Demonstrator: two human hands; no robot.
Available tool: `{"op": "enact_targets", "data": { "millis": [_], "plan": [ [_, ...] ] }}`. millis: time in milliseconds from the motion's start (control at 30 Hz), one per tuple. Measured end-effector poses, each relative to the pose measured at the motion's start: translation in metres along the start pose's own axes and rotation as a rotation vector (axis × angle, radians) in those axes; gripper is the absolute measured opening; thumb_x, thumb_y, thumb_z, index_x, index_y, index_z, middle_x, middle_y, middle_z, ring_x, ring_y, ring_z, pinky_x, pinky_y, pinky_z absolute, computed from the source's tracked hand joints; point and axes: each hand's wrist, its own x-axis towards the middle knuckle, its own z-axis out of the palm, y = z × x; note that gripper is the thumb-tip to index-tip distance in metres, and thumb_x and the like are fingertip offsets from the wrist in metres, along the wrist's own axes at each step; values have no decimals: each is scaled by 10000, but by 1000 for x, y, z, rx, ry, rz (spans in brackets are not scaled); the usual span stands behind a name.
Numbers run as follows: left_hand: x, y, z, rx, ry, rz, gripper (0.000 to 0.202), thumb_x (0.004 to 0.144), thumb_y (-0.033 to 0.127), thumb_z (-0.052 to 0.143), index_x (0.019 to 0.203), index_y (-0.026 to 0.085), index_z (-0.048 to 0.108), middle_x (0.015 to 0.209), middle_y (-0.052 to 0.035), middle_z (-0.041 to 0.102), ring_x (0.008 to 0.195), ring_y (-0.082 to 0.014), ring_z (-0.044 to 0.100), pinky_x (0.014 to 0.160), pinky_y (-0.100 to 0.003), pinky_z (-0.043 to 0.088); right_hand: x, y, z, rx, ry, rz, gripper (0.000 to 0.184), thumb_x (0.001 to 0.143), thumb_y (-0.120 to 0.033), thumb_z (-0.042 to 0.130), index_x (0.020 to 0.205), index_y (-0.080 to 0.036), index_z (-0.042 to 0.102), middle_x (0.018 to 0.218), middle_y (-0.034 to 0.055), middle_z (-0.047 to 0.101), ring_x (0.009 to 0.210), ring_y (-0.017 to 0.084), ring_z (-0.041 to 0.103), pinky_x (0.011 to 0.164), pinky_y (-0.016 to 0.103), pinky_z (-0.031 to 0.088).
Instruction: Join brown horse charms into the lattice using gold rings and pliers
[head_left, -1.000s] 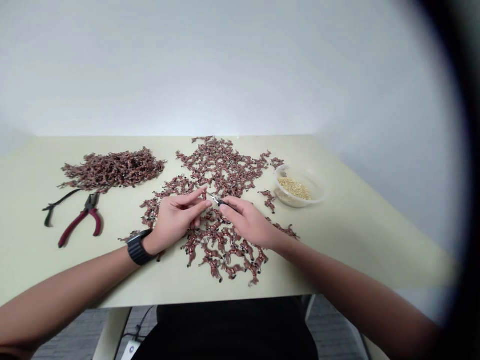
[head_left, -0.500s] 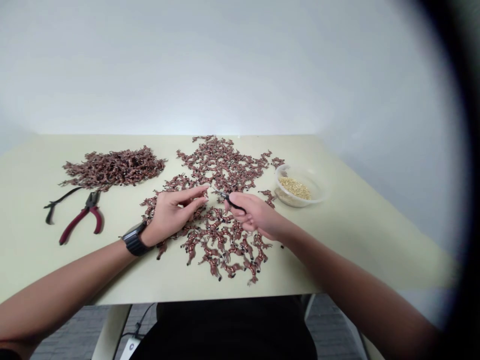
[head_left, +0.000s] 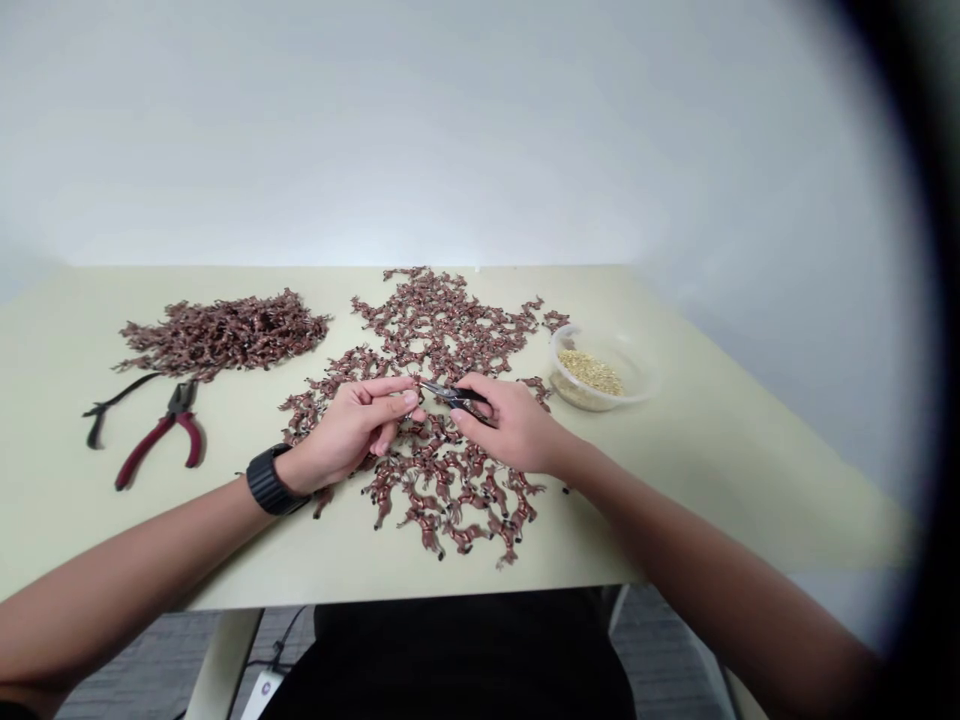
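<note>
My left hand (head_left: 352, 425), with a black watch on its wrist, hovers over a spread of small brown horse-shaped charms (head_left: 442, 350). Its thumb and forefinger pinch something tiny that I cannot make out. My right hand (head_left: 510, 420) is closed on small black-handled pliers (head_left: 454, 393), whose metal tip points left toward my left fingertips and nearly meets them. Both hands are just above the charms at the table's middle.
A denser heap of the same brown charms (head_left: 225, 335) lies at the back left. Red-handled pliers (head_left: 161, 435) and a black-handled tool (head_left: 112, 405) lie in front of it. A clear plastic bowl of small gold bits (head_left: 596, 375) stands to the right. The pale table (head_left: 712, 450) ends at a white wall.
My right hand drew back right, then came left again with the pliers' tip toward my left fingers. My left hand stayed nearly in place, its fingers closing into a tighter pinch.
</note>
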Motion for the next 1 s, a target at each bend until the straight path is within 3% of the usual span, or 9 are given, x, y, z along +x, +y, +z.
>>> {"op": "enact_targets", "data": {
  "millis": [233, 367, 500, 533, 633, 700, 833, 900, 1000],
  "plan": [
    [1, 1, 0, 29, 24, 1, 335, 835, 328, 815, 1119, 164, 751, 896, -89, 791, 363, -6, 447, 379, -146, 378, -1, -4, -2, 76, -46, 40, 257, 992, -467, 520, 949, -223, 590, 665, -43, 477, 580, 118, 418, 564, 269, 298],
    [-4, -2, 4, 245, 78, 119, 370, 841, 345, 804, 1162, 164, 768, 884, -97, 795, 395, -43, 499, 405, -184, 440, -2, -6, -2, 242, -100, 112, 313, 1000, -511, 512, 911, -221, 589, 696, -29, 486, 584, 115, 407, 543, 263, 298],
    [-8, -3, -5, 679, 127, 466, 372, 905, 299, 735, 1271, 231, 735, 652, -10, 746, 429, -90, 573, 526, -232, 560, -2, -7, -7, 661, -292, 270, 337, 999, -528, 514, 929, -205, 582, 697, -44, 361, 537, 88, 262, 452, 223, 215],
    [-8, -2, -11, 812, 128, 602, 364, 911, 274, 724, 1275, 255, 732, 696, -16, 765, 492, -107, 631, 594, -249, 593, -1, -7, -8, 795, -370, 322, 339, 999, -524, 516, 932, -197, 577, 696, -51, 313, 535, 84, 210, 432, 212, 181],
    [-4, 3, -33, 1192, 40, 999, 395, 907, 187, 702, 1273, 336, 724, 1139, -62, 781, 847, -177, 761, 742, -285, 627, 1, -6, -13, 1107, -586, 479, 337, 983, -503, 538, 923, -173, 569, 708, -61, 231, 553, 84, 107, 400, 188, 94],
    [-1, 5, -42, 1318, -40, 1047, 451, 911, 138, 677, 1293, 377, 701, 1243, -49, 743, 863, -172, 763, 752, -299, 634, 2, -5, -15, 1190, -646, 552, 336, 968, -497, 546, 920, -166, 567, 708, -63, 217, 559, 87, 77, 394, 188, 63],
    [3, 2, -31, 1050, 117, 879, 404, 895, 216, 729, 1286, 316, 716, 1114, -63, 788, 847, -180, 763, 763, -313, 642, 3, -3, -12, 1089, -464, 496, 348, 964, -528, 519, 930, -184, 559, 700, -58, 254, 552, 94, 109, 407, 206, 104],
    [3, 0, -18, 734, 153, 557, 420, 914, 301, 720, 1329, 242, 690, 1020, -92, 801, 568, -122, 679, 573, -269, 607, 3, -1, -10, 864, -262, 396, 340, 969, -534, 523, 914, -200, 556, 696, -52, 294, 542, 95, 179, 430, 219, 168],
    [3, 0, -5, 347, 126, 219, 481, 878, 379, 761, 1298, 156, 689, 974, -130, 795, 408, -61, 523, 414, -210, 480, 2, 2, -6, 454, -11, 221, 308, 980, -507, 533, 893, -213, 566, 703, -31, 413, 576, 109, 340, 515, 246, 278]
  ]
}}
